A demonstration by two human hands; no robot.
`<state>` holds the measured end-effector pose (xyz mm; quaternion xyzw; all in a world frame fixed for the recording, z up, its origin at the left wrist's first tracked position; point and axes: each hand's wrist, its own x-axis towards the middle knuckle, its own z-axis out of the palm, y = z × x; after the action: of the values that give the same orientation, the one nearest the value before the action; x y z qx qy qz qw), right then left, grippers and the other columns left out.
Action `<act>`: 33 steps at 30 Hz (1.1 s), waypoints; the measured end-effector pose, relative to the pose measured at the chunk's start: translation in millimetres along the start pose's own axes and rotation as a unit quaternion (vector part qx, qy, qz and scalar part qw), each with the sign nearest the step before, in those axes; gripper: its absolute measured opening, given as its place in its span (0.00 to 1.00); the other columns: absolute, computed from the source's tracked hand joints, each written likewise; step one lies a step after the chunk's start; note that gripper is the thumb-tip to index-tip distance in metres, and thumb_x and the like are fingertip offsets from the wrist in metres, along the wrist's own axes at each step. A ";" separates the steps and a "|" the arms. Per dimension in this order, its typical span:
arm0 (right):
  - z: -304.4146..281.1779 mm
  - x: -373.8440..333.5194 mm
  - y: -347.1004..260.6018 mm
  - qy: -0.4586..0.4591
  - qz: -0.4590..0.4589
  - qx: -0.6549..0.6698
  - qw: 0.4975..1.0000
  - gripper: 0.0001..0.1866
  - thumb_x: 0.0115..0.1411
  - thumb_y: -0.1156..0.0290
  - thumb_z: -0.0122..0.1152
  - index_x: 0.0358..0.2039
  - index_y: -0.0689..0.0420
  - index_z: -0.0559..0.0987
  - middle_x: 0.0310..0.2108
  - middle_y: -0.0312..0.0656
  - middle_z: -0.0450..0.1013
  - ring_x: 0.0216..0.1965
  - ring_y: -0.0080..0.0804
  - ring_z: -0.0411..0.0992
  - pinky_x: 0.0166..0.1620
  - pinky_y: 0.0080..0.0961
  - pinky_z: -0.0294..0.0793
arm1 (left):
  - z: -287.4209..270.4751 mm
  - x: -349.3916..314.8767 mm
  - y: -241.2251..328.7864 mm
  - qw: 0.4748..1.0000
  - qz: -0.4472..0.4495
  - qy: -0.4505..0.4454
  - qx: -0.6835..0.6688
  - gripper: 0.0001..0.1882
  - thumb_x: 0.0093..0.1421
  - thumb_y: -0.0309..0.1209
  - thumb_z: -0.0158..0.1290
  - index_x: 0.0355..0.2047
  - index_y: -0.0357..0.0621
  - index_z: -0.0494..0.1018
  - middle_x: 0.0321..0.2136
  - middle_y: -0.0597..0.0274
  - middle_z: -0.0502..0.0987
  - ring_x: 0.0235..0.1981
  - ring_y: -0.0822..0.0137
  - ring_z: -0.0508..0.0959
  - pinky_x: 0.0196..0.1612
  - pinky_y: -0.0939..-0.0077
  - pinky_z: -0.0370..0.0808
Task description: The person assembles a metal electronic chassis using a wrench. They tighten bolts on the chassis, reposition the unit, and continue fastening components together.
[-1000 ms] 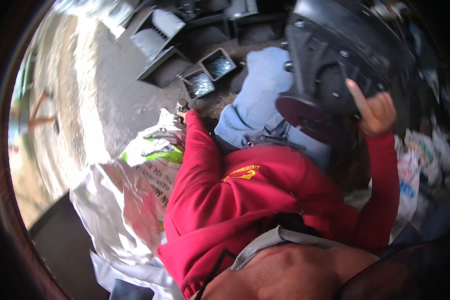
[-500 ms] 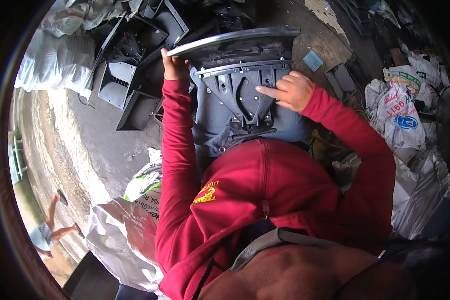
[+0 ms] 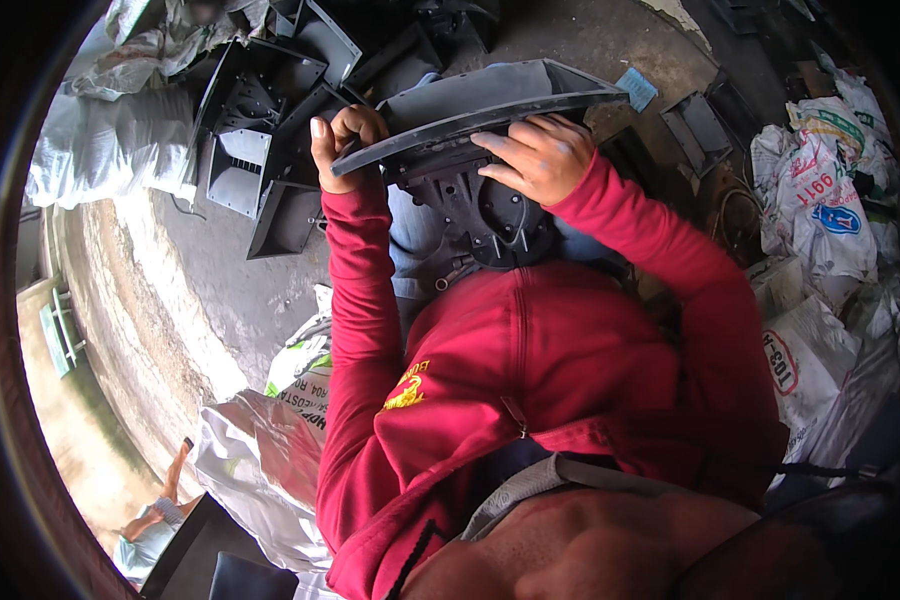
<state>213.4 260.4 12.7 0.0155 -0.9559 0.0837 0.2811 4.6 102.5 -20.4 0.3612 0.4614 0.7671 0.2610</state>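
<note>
A large black housing [image 3: 490, 100] with a long bowed rim is tilted over my lap. Beneath the rim, its ribbed, tapering underside [image 3: 490, 215] shows several small screws and a rounded recess. My left hand [image 3: 348, 145] is closed round the left end of the rim, thumb up on the outside. On the right part of the same rim lies my right hand [image 3: 545, 158]. Two of its fingers stretch along the edge while the others curl over the top; its thumb is hidden.
Several similar black housings [image 3: 282, 218] lie piled at the far left. Another black housing [image 3: 697, 133] and a blue paper [image 3: 637, 89] are on the floor at right. White sacks [image 3: 820, 200] crowd the right side; more plastic sacks [image 3: 255, 470] lie left. Outside, a person [image 3: 155, 530] is at lower left.
The housing has tipped, so its inner hollow now shows at the top and its underside faces less toward me. My right hand moved from pointing at the underside up to the rim.
</note>
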 end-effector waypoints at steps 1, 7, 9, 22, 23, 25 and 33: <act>0.0 -1.4 0.0 0.000 0.004 0.000 1.000 0.18 0.47 0.59 0.69 0.39 0.49 0.80 0.25 0.32 0.70 0.30 0.29 0.73 0.38 0.28 0.74 | -0.2 0.5 -0.7 1.000 0.003 0.002 0.002 0.36 0.67 0.58 0.24 0.16 0.43 0.62 0.16 0.60 0.66 0.20 0.66 0.63 0.28 0.72 0.60; 5.7 -6.3 0.9 -0.013 0.034 -0.003 0.999 0.18 0.49 0.61 0.68 0.41 0.50 0.79 0.27 0.33 0.71 0.32 0.32 0.74 0.40 0.31 0.73 | -0.6 6.1 -6.6 1.000 0.003 -0.022 -0.013 0.35 0.67 0.57 0.24 0.16 0.43 0.62 0.17 0.59 0.66 0.21 0.66 0.64 0.29 0.72 0.61; 8.5 -4.6 -0.5 -0.024 0.045 -0.005 0.999 0.17 0.49 0.62 0.67 0.40 0.50 0.79 0.27 0.34 0.72 0.33 0.32 0.74 0.40 0.32 0.72 | -0.2 6.6 -7.5 1.000 0.002 -0.021 -0.010 0.35 0.66 0.59 0.25 0.16 0.43 0.62 0.17 0.60 0.64 0.22 0.66 0.63 0.29 0.73 0.59; 18.2 7.7 5.2 -0.045 0.026 0.020 0.998 0.18 0.47 0.61 0.69 0.39 0.49 0.78 0.27 0.34 0.72 0.33 0.34 0.74 0.40 0.32 0.70 | -17.3 6.7 -17.7 0.999 -0.012 0.004 -0.035 0.36 0.66 0.59 0.27 0.18 0.41 0.66 0.19 0.58 0.67 0.24 0.64 0.63 0.33 0.71 0.60; 20.3 9.6 7.8 -0.041 0.020 0.018 0.999 0.19 0.47 0.60 0.69 0.41 0.48 0.78 0.27 0.34 0.71 0.32 0.34 0.73 0.39 0.32 0.71 | -14.7 6.9 -15.8 0.999 -0.017 0.024 -0.040 0.36 0.66 0.59 0.27 0.19 0.40 0.66 0.19 0.57 0.67 0.25 0.64 0.64 0.33 0.71 0.61; 20.2 12.7 9.9 -0.031 -0.001 0.036 0.999 0.21 0.48 0.60 0.69 0.44 0.48 0.78 0.26 0.33 0.70 0.29 0.32 0.72 0.37 0.30 0.70 | -26.4 3.4 -21.8 0.998 -0.013 0.054 -0.038 0.36 0.66 0.58 0.28 0.26 0.38 0.72 0.22 0.54 0.71 0.31 0.59 0.70 0.38 0.66 0.67; -23.2 -8.8 -2.5 -0.025 0.456 0.800 0.389 0.28 0.65 0.51 0.51 0.54 0.61 0.72 0.35 0.33 0.72 0.33 0.20 0.71 0.33 0.18 0.71 | 63.7 -64.3 38.4 0.906 0.172 0.177 0.342 0.04 0.60 0.25 0.51 0.31 0.37 0.72 0.26 0.60 0.73 0.25 0.72 0.71 0.30 0.77 0.69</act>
<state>233.4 261.7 27.5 -0.2029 -0.3194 0.9250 0.0352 91.4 71.6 13.9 0.3603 0.6648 0.6465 -0.1011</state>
